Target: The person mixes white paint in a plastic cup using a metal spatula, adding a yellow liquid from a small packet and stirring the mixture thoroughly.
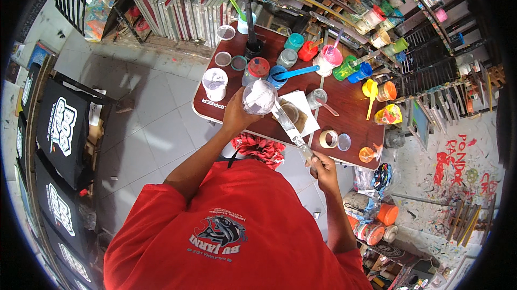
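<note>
My left hand (237, 115) is wrapped round a clear plastic tub (255, 108) filled with thick white paint, raised over the table's near edge. In my right hand (323, 171) is the handle of a long, flat spatula (290, 127), its blade smeared white. The blade slants up to the left, and its tip meets the right side of the tub's rim. An open white bucket (215, 85) of white paint stands just left of my left hand. Under the spatula lie white paper (309, 123) and a round, clear lid or dish (290, 111).
Paint pots crowd the far side of the red-brown table (344, 128), with a blue spatula (299, 72) across one. A tape roll (328, 138) and spray bottle (368, 154) lie right. Frames (177, 15) fill the shelf behind; black printed shirts (62, 123) are racked at left.
</note>
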### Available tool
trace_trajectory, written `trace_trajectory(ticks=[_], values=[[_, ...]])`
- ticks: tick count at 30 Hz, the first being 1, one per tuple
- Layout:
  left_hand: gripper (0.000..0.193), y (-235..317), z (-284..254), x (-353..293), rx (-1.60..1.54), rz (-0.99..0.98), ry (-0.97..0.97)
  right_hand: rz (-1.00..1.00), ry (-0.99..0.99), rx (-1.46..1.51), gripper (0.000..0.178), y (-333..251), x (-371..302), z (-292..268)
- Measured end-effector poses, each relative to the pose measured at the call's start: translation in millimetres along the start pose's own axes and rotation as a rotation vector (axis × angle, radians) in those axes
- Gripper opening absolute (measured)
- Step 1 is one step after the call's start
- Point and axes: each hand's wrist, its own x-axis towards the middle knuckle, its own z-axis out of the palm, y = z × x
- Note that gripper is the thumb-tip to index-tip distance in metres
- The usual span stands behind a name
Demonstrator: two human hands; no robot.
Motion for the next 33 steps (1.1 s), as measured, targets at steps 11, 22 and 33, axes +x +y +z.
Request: trace_trajectory(ticks=[11, 22, 33], values=[[0.099, -2.5, -2.6, -3.0, 0.064, -0.043, -0.001, 0.272, -0.139, 0.452, 0.033, 17.5, 0.2, 6.3], [0.097, 2.6, 0.3, -2.1, 0.039, -0.030, 0.000, 0.466, -0.412, 0.903, 0.042, 35.4, -4.1, 6.6], [0.090, 25.6, -6.0, 3.3, -0.088, -0.024, -0.049, 0.505, -0.742, 1.378, 0.040, 56.1, -7.1, 8.4]])
